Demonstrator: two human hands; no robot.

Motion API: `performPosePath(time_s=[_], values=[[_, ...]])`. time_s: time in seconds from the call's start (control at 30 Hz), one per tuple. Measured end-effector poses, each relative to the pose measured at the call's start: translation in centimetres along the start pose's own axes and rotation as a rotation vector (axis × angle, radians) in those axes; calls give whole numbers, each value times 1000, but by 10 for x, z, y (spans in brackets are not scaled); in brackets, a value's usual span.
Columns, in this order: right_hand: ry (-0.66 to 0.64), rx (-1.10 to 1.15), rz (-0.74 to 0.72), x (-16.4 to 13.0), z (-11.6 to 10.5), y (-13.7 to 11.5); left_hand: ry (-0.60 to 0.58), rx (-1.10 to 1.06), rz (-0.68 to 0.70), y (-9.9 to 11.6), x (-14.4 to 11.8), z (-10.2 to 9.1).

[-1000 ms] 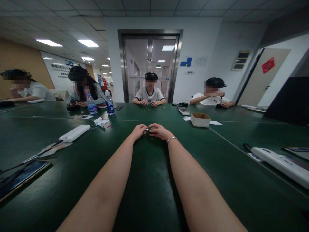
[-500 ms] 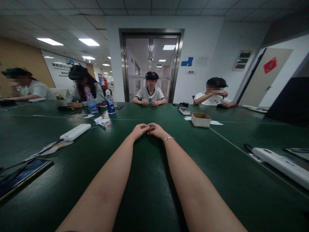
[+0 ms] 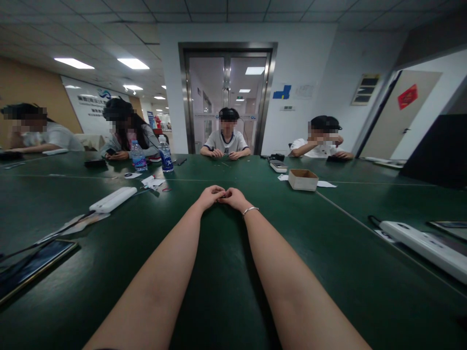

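Both my arms reach forward over the green table (image 3: pixel 222 272), and the fingertips of my two hands meet at its middle. My left hand (image 3: pixel 210 197) is closed, its fingers pinched together towards the right. Facing it, my right hand (image 3: pixel 235 199) has its fingers bent inwards in a pinch, with a silver bracelet (image 3: pixel 250 210) at the wrist. Something small and dark seems to sit between the fingertips; it is too small and too covered to name.
To the left lie a white power strip (image 3: pixel 114 199), a phone (image 3: pixel 38 265) and two bottles (image 3: pixel 166 154). An open cardboard box (image 3: pixel 303 181) stands right of my hands, and another power strip (image 3: pixel 423 248) lies far right. Several people sit around the table.
My right hand has shifted slightly left, closer against the left one. Across the table on the left, a person now holds up a phone.
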State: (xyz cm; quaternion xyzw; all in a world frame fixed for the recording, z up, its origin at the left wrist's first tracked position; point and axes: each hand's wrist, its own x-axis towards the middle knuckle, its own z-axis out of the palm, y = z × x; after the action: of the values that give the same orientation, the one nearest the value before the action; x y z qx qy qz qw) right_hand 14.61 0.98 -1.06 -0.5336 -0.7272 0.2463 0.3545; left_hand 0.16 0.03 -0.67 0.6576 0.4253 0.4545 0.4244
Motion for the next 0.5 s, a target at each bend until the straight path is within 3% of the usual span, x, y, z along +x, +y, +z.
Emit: performPosePath(time_s=[0.13, 0.27, 0.4, 0.5], values=[[-8, -25, -19, -4, -1, -3, -87, 10, 42, -1, 1, 2], [-199, -37, -39, -9, -22, -18, -102, 3, -75, 5, -3, -6], [-548, -252, 37, -43, -88, -45, -213, 12, -274, 22, -29, -48], [-532, -442, -112, -101, -167, -49, -242, 95, -361, 40, -71, -95]])
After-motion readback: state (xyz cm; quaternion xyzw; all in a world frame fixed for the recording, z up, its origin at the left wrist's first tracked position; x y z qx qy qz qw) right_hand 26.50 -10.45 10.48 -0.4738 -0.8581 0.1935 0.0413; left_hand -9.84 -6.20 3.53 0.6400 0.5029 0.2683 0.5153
